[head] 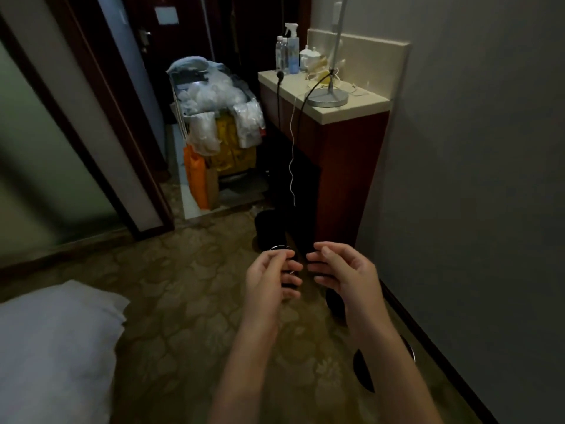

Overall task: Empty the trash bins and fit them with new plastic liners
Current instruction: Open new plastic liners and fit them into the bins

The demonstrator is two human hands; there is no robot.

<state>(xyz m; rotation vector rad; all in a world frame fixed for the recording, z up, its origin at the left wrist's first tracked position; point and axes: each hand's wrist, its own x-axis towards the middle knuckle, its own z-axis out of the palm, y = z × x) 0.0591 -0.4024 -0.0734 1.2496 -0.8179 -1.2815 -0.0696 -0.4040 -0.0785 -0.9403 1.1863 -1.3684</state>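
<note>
Patterned carpet (pixel 183 301) fills the floor of a dim room, and over it both hands are raised side by side. The left hand (pixel 269 280) is seen with its fingers curled inward, thumb brought close to the forefinger; the right hand (pixel 345 273) faces it, fingers bent and slightly spread. A dark mass (pixel 292 284) shows between and just behind the fingers. It may be a black liner being worked open, or a bin below the hands, and in this light it cannot be told which, nor whether either hand is actually gripping it. Just beyond the hands a black bin (pixel 270 228) stands on the carpet at the foot of the wooden cabinet (pixel 345 166). Two more dark shapes are made out near the wall: a nearer dark shape (pixel 334 301) below the right hand and a lower dark shape (pixel 363 374) partly hidden by the right forearm. Further out, a housekeeping cart (pixel 220 117) heaped with clear bags is parked in the doorway, and a white pillow (pixel 55 341) lies at the lower left. The step in hand is judged to be the lining stage rather than the emptying. If a liner is indeed held, its mouth must next be parted, then carried to the bin and stretched over the rim.
</note>
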